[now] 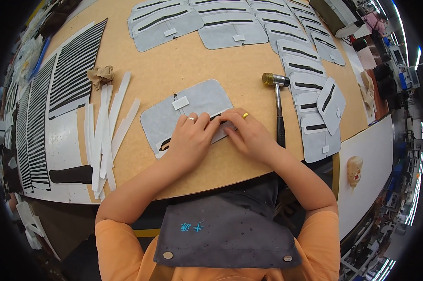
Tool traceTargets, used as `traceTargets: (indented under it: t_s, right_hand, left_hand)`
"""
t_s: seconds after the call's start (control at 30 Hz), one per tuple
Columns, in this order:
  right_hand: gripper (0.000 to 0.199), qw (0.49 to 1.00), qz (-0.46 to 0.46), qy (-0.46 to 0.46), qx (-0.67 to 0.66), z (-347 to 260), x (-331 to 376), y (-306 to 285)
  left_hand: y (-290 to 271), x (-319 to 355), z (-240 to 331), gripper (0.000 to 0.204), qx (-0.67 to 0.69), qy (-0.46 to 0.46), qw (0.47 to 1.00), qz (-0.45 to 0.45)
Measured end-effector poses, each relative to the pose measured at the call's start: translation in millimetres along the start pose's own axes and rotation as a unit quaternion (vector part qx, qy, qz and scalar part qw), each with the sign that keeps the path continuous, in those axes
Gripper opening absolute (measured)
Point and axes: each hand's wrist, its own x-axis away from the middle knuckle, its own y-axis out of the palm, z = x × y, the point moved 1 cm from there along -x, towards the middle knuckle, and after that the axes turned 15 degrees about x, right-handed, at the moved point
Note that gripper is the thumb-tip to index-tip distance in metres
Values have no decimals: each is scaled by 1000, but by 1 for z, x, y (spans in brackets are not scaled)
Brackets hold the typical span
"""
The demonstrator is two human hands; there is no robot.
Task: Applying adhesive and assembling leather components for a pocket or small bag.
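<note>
A grey rounded panel [156, 117] lies on the table in front of me, a small white tag [180, 102] near its far edge. Along its near side runs a black strip [165, 143] on a white band, mostly covered by my hands. My left hand [191, 140] rests over the panel, its fingers bent and pressed together on the strip; one finger wears a silver ring. Meeting it from the right, my right hand [250, 133] pinches the strip at the panel's right part, with a yellow ring on a finger. The fingertips of both hands nearly touch, hiding the strip between them.
Right of the panel lies a hammer [279, 107]. Overlapping finished-looking grey panels [309, 84] line the right side, more [230, 35] the far side. To the left are white strips [107, 136], crumpled brown paper [100, 76] and sheets of black strips [76, 70]. A small bottle [354, 171] stands at right.
</note>
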Motion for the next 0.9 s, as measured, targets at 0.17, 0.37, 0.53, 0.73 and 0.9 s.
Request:
traceTargets:
  t_s: [0.17,0.37,0.53,0.73,0.9]
  right_hand:
    - [26,998,-50,10,32,-3,2,5]
    - [27,976,-36,-124,174,-12,1,9]
    - [31,962,-30,-125,242,-2,6,-3]
    - [24,998,-42,-24,33,-26,-7,22]
    - [21,994,-99,-35,35,-32,-15,22]
  left_hand:
    - [-21,17,-8,27,135,-71,988,2]
    - [-12,32,-7,31,130,-30,991,21]
    - [-12,32,-3,36,62,0,998,11]
    - [-17,35,-4,26,113,-46,991,52]
    - [-34,48,-9,21,186,-131,974,26]
